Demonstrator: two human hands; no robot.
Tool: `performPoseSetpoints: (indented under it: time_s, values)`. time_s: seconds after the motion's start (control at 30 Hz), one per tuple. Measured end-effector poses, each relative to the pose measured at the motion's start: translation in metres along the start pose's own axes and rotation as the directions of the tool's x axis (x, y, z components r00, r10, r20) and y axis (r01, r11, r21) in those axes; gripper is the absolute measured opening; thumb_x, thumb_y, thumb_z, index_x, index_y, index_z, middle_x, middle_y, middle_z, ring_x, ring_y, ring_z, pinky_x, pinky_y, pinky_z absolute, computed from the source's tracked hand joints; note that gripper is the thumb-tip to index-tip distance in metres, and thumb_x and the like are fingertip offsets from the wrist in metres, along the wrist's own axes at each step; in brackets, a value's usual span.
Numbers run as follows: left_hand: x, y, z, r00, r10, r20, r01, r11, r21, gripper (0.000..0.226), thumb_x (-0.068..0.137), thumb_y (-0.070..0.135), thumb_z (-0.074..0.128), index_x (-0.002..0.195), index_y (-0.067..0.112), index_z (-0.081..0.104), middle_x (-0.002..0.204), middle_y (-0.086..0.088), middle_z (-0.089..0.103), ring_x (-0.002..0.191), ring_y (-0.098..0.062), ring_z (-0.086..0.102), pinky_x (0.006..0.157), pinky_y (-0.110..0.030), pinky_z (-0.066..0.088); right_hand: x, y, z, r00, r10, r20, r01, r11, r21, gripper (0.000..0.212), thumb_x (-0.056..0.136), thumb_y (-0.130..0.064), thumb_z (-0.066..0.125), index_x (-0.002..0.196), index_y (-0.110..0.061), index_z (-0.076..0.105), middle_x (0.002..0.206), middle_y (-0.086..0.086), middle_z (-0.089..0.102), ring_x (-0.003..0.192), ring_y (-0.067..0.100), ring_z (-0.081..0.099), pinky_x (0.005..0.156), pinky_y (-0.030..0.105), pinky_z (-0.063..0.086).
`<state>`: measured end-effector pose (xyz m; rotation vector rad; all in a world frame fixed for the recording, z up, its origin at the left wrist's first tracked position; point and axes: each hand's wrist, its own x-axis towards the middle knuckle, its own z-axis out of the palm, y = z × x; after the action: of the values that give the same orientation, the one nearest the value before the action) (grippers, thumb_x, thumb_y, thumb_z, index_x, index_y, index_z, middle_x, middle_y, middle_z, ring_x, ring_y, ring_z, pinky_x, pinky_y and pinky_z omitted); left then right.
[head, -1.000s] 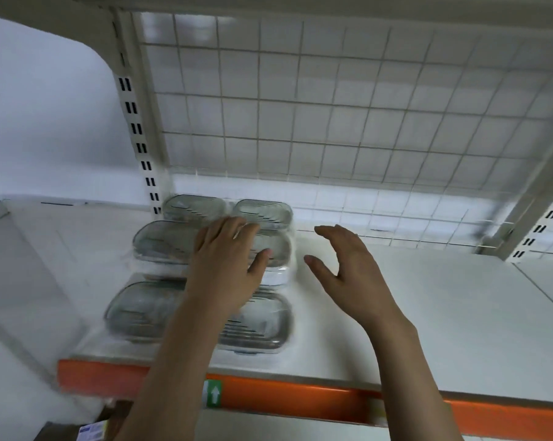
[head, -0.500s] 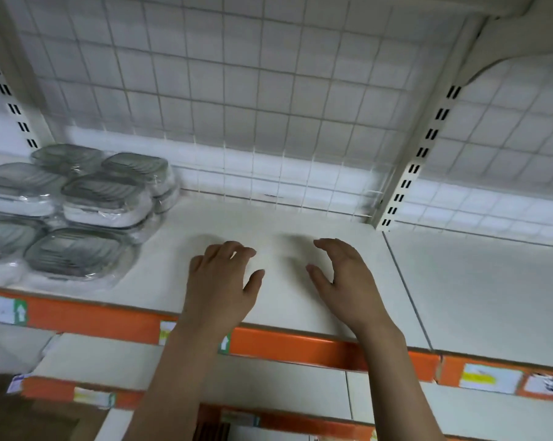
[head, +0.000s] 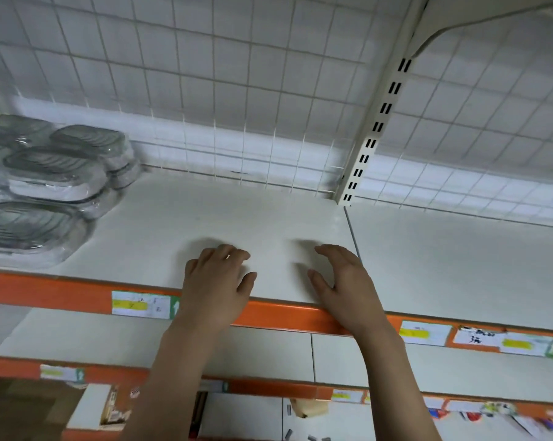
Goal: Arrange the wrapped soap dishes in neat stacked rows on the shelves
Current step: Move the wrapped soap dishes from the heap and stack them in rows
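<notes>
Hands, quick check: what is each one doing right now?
Left hand: open, fingers loosely curled, holding nothing.
Right hand: open, fingers loosely curled, holding nothing.

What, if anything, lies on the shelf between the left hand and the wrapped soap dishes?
Nothing visible. Bare white shelf runs from the left hand to the wrapped soap dishes stacked at the shelf's left end. The right hand is on the far side, away from them.

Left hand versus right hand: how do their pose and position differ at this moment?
The left hand lies nearer the wrapped soap dishes; the right hand lies nearer the slotted upright. The left hand's thumb points right, the right hand's points left. Both hover over the bare shelf, fingers loosely curled, holding nothing.
</notes>
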<state>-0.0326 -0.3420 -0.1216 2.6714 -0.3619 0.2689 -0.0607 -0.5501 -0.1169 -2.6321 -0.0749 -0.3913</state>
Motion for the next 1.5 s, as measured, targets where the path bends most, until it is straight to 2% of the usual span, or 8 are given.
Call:
performPoseSetpoints:
  time_s: [0.3,0.37,0.47,0.6,0.73,1.0,1.2,1.5]
  values:
    - [0.006,0.106,0.045,0.997,0.079,0.015,-0.079,0.997,-0.013,0.037,0.096,0.039,0.045,0.130,0.027,0.050,0.134,0.008,0.048,0.125,-0.017,0.040,0.099,-0.034,0.030,-0.033,0.095,-0.065,0.995,0.077,-0.059,-0.078,0.997,-0.022,0.041,0.091,-0.025,0.058,0.129,-0.011,0.054,0.131,0.004,0.054,0.124,0.021,0.044,0.097,0.014,0.025]
    - [0.006,0.140,0.062,0.997,0.076,0.013,-0.076,0.997,-0.005,0.036,0.094,0.037,0.049,0.128,0.025,0.053,0.132,0.005,0.051,0.124,-0.020,0.043,0.098,-0.036,0.032,-0.042,0.127,-0.083,0.995,0.079,-0.064,-0.081,0.997,-0.017,0.043,0.090,-0.030,0.054,0.128,-0.010,0.055,0.131,0.004,0.055,0.123,0.022,0.045,0.095,0.013,0.024]
    - [0.002,0.201,0.090,0.998,0.058,-0.017,-0.058,0.997,-0.056,0.032,0.089,0.031,0.059,0.119,0.019,0.062,0.121,-0.002,0.059,0.115,-0.029,0.051,0.090,-0.039,0.036,-0.059,0.184,-0.116,0.995,0.083,-0.062,-0.085,0.996,-0.031,0.040,0.090,-0.024,0.059,0.127,-0.010,0.056,0.130,0.006,0.055,0.123,0.024,0.046,0.094,0.014,0.024]
    - [-0.004,0.281,0.125,0.993,0.116,0.026,-0.115,0.992,-0.050,0.036,0.092,0.036,0.052,0.126,0.025,0.055,0.130,0.004,0.052,0.122,-0.022,0.045,0.094,-0.034,0.032,-0.087,0.251,-0.163,0.984,0.147,-0.098,-0.151,0.988,-0.031,0.042,0.090,-0.030,0.054,0.126,-0.009,0.057,0.129,0.006,0.056,0.122,0.025,0.047,0.094,0.018,0.027]
    - [-0.007,0.334,0.141,0.986,0.158,0.055,-0.157,0.987,-0.018,0.038,0.094,0.040,0.048,0.129,0.027,0.052,0.132,0.006,0.050,0.124,-0.019,0.042,0.094,-0.031,0.031,-0.103,0.291,-0.192,0.983,0.153,-0.100,-0.158,0.987,-0.039,0.039,0.091,-0.021,0.060,0.128,-0.010,0.055,0.131,0.006,0.055,0.124,0.024,0.045,0.095,0.017,0.027]
    - [-0.008,0.357,0.139,0.984,0.157,0.088,-0.162,0.985,0.054,0.039,0.096,0.040,0.045,0.133,0.027,0.047,0.135,0.007,0.046,0.124,-0.018,0.041,0.095,-0.031,0.030,-0.109,0.312,-0.201,0.984,0.152,-0.092,-0.154,0.988,-0.018,0.042,0.091,-0.022,0.058,0.131,-0.011,0.052,0.135,0.004,0.051,0.127,0.021,0.042,0.099,0.021,0.029]
    - [-0.008,0.362,0.143,0.988,0.095,0.118,-0.101,0.994,0.044,0.039,0.096,0.040,0.045,0.132,0.028,0.048,0.134,0.006,0.046,0.123,-0.019,0.042,0.095,-0.032,0.030,-0.113,0.318,-0.204,0.990,0.130,-0.053,-0.131,0.991,-0.014,0.042,0.092,-0.023,0.057,0.132,-0.011,0.051,0.136,0.003,0.050,0.128,0.020,0.041,0.099,0.019,0.027]
    - [-0.009,0.435,0.175,0.988,0.040,0.150,-0.047,0.998,0.044,0.039,0.095,0.040,0.046,0.131,0.025,0.049,0.132,0.002,0.048,0.120,-0.022,0.045,0.093,-0.035,0.034,-0.136,0.395,-0.245,0.993,0.100,-0.062,-0.098,0.994,0.041,0.038,0.091,-0.029,0.054,0.123,-0.010,0.059,0.124,0.004,0.058,0.117,0.022,0.050,0.090,0.014,0.027]
